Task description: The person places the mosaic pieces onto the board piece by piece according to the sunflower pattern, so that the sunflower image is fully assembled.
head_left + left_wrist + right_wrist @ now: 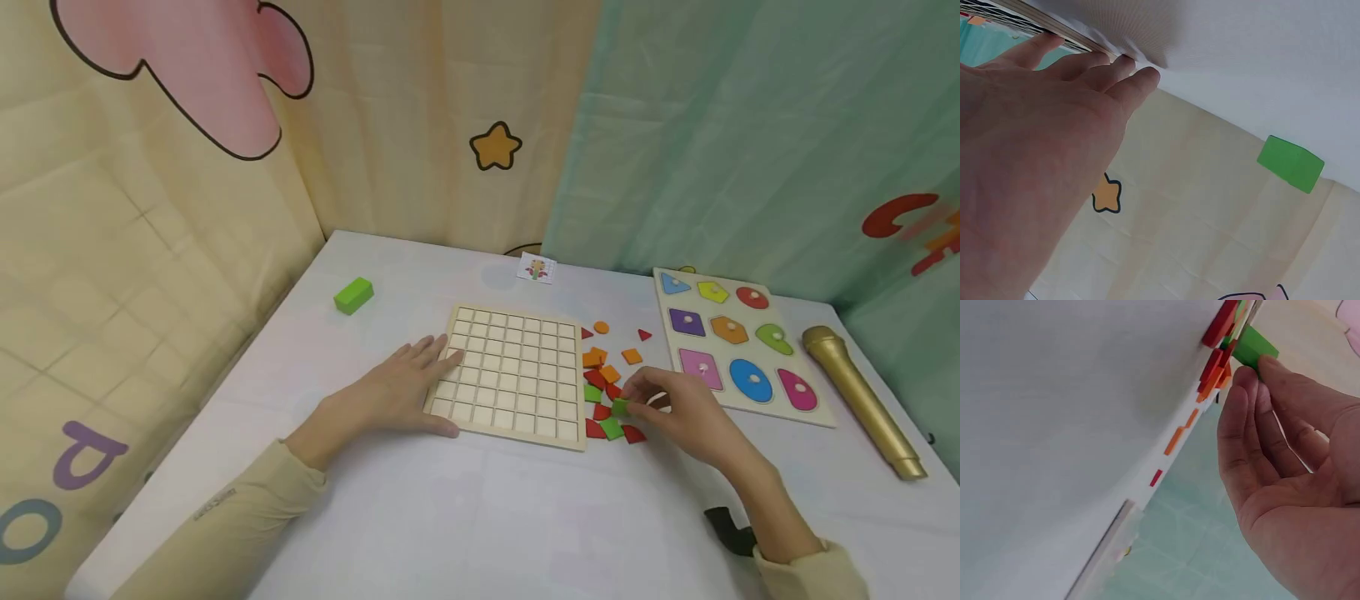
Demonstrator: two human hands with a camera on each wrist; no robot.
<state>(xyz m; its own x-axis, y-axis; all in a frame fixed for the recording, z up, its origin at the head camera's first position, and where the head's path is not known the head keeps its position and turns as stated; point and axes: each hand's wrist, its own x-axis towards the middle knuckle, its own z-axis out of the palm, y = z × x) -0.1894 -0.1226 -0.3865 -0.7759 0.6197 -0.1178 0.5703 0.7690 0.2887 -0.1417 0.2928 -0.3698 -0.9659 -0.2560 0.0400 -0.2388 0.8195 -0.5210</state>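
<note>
A wooden grid board (pixel 506 375) with square cells lies in the middle of the table. My left hand (pixel 397 385) rests at its left edge, fingers spread and fairly straight, thumb by the front left corner. To the right of the board, my right hand (pixel 678 410) pinches a green tile (pixel 1254 347) between thumb and fingertips, just over a loose pile of flat pieces. Red tiles (pixel 633 434), orange tiles (pixel 632 357) and another green tile (pixel 612 429) make up that pile, some overlapping.
A green block (pixel 354 296) sits at the back left. A small picture card (pixel 537 268) lies behind the board. Rightward are a shape puzzle board (pixel 697 323) with knobbed pieces, a gold microphone (pixel 862 400) and a black curved object (pixel 729 532) near the right forearm.
</note>
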